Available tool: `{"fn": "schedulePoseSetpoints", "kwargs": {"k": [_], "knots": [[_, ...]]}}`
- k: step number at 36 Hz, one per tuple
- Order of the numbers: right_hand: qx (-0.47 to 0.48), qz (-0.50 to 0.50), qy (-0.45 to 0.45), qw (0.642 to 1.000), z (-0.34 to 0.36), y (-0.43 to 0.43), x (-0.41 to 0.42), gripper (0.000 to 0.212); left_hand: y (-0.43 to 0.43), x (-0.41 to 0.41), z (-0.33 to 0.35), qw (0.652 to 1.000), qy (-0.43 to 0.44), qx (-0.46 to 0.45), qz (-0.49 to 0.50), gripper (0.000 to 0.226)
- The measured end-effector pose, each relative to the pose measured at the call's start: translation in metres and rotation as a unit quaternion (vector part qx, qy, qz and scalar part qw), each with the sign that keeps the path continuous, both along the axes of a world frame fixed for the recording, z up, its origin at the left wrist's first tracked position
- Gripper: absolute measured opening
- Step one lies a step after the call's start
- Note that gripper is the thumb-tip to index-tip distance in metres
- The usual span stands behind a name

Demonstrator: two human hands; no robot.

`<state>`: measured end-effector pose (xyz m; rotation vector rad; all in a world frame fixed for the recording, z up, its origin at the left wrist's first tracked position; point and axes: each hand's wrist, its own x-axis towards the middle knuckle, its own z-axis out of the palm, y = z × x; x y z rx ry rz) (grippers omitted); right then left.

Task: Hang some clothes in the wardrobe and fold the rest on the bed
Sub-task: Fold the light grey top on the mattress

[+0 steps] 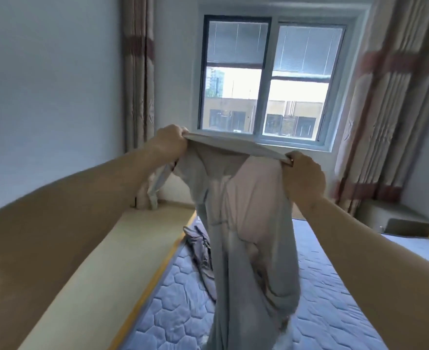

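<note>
Trousers [243,223], pale grey, hang above the bed [334,286], stretched at the waistband between left hand [170,138] and right hand [303,175], both gripping it; darker clothing [199,251] lies on the bed behind.

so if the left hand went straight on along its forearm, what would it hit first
Probably the left window pane. The left hand, gripping the grey garment by its top edge, points at it with nothing between, though depth is unclear.
</note>
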<state>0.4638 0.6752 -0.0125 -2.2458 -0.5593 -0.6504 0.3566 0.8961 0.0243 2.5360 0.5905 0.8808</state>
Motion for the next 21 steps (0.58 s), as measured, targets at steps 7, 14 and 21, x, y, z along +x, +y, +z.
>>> {"fn": "schedulePoseSetpoints", "kwargs": {"k": [7, 14, 21], "knots": [[0.102, 0.027, 0.028, 0.994, 0.031, -0.005, -0.010, 0.018, 0.019, -0.028, 0.028, 0.993, -0.096, -0.053, 0.048, 0.039], [0.200, 0.148, 0.320, 0.914, 0.024, 0.000, -0.036, 0.032, 0.031, -0.036, -0.018, 0.996, -0.022, -0.052, 0.071, 0.035], [0.317, 0.227, 0.434, 0.812, 0.017, 0.010, -0.046, 0.027, 0.011, -0.030, -0.074, 0.994, 0.019, -0.107, 0.016, 0.019]]}}
